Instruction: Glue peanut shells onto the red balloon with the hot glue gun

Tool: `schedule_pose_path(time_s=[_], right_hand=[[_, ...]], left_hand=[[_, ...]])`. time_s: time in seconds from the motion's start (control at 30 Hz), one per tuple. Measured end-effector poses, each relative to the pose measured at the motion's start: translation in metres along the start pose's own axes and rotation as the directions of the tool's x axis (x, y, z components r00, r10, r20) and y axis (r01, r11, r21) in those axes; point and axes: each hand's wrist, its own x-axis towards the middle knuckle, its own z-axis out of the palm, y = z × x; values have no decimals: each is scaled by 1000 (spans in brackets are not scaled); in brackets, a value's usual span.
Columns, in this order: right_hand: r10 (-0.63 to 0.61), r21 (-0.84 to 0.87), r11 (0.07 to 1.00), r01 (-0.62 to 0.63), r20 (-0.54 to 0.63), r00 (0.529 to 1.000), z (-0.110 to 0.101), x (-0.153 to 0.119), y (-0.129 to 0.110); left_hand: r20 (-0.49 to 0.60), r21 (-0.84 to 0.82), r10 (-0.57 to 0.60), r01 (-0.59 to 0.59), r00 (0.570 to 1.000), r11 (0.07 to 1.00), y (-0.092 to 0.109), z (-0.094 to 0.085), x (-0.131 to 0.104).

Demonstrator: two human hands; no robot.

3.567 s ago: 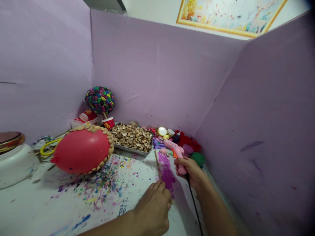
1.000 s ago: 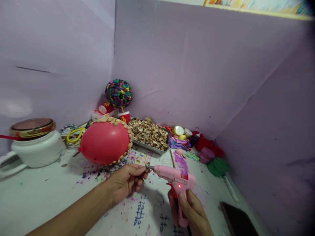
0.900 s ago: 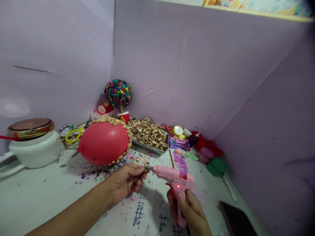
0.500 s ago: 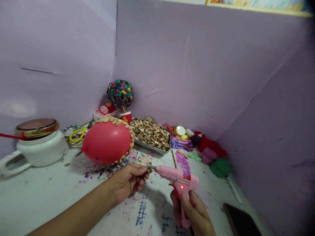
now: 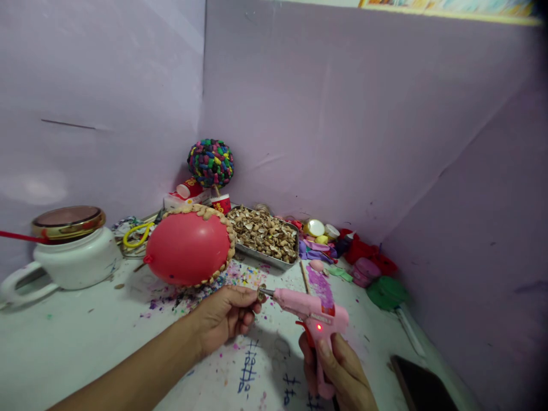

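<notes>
Presents as a craft workspace: shows a colour-stained desk (image 5: 64, 348), pink glue gun (image 5: 306, 305), metal tray (image 5: 266, 260) of shells (image 5: 265, 231), purple panels (image 5: 334, 114).

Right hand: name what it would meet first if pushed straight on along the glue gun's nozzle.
Probably the small shell pinched in the left hand. The nozzle of the glue gun in the right hand sits right at it; whether they touch is unclear.
</notes>
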Motion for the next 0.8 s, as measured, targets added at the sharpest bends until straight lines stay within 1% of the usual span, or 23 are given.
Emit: schedule_pose_path(time_s=[0.2,0.37,0.5,0.67,0.8], right_hand=[[-4,60,998,4,-1,1000,1,2,2],[-3,84,996,5,-28,1000,2,1,1],[-9,76,997,12,-29,1000,2,1,3],[-27,30,999,29,-61,998,1,3,5],[-21,50,998,25,-74,997,3,2,2]], left_hand=[[-3,7,-2,2,1000,1000,1,1,0],[2,17,3,-3,1000,1000,1,0,1],[-5,25,5,-4,1000,1000,1,1,1],[-2,42,8,-8,1000,999,0,1,0],[3,57,27,-27,1000,998,0,1,-1]])
